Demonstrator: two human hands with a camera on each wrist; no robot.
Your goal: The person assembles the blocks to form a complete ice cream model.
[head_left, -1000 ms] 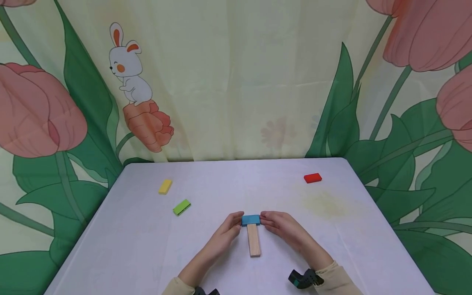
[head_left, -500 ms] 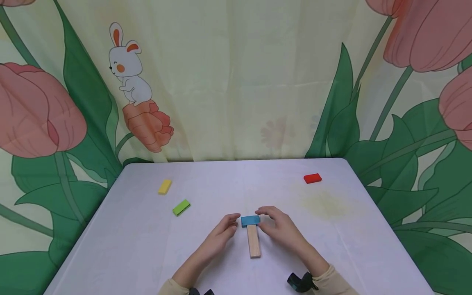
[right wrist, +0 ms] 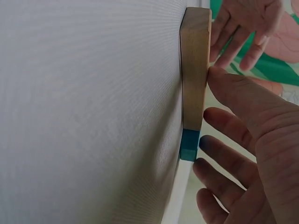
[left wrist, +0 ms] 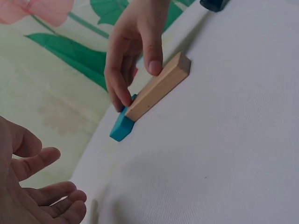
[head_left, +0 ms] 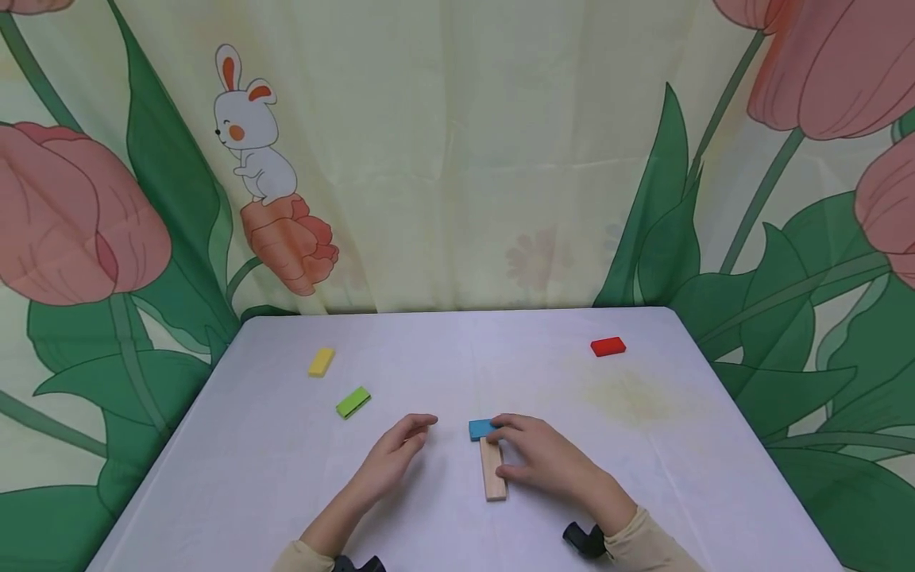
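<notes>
A blue block (head_left: 480,430) lies crosswise against the far end of a plain wooden block (head_left: 492,477), so the two make a T on the white-covered table. My right hand (head_left: 546,453) reaches over them from the right. Its thumb touches the top of the wooden block and its fingertips rest at the blue one, partly hiding it in the head view. To the left, my left hand (head_left: 386,461) is apart from the blocks, holding nothing, its fingers loosely spread in the left wrist view.
A green block (head_left: 353,403) and a yellow block (head_left: 322,362) lie at the left of the table (head_left: 236,477). At the back right lies a red block (head_left: 608,346). Behind the table hangs a printed curtain (head_left: 457,159).
My left hand has drawn away to the left from the blue block. My right hand has moved from the blue block's right side to over both blocks. The T looks unmoved.
</notes>
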